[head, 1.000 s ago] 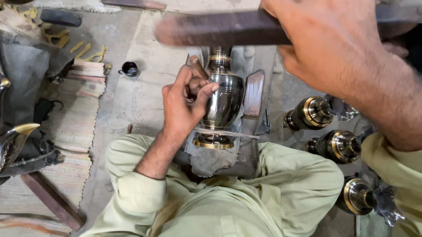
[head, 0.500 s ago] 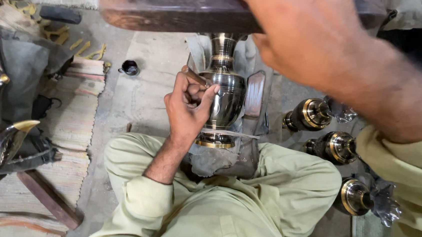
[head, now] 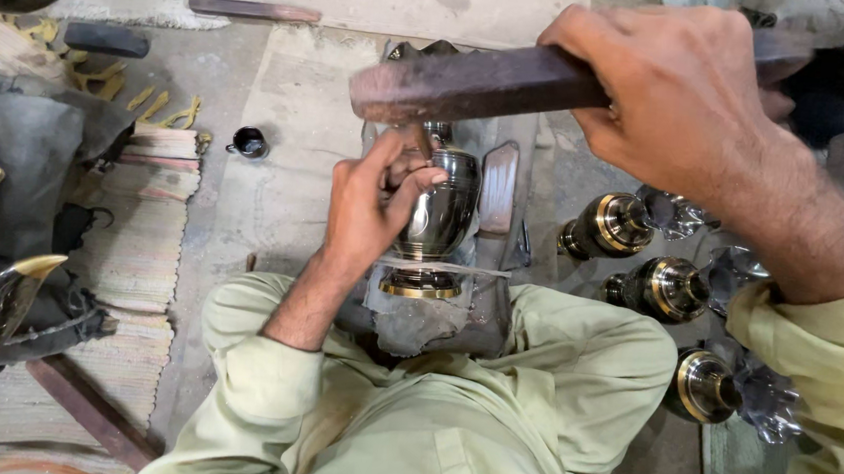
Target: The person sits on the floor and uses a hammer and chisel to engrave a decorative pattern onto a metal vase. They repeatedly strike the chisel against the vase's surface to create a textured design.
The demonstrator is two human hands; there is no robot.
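Your left hand (head: 369, 213) fingers pinch a small punch (head: 419, 142) against the one shiny, dark-metal vase (head: 439, 213), brass-footed, standing upright between your knees on a stone block (head: 415, 322). Your right hand (head: 674, 96) fingers grip one wooden mallet (head: 474, 86), lying crosswise above. Three similar vases (head: 664, 286) lie beside you.

Head camera looks straight down — close over lap.

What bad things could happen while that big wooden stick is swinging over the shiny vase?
The wooden bar in the right hand is just above the left hand, which pinches a thin tool against the metal vase. A miss might hit those fingers. A crooked blow could dent the vase or tip it toward the finished pieces beside it.
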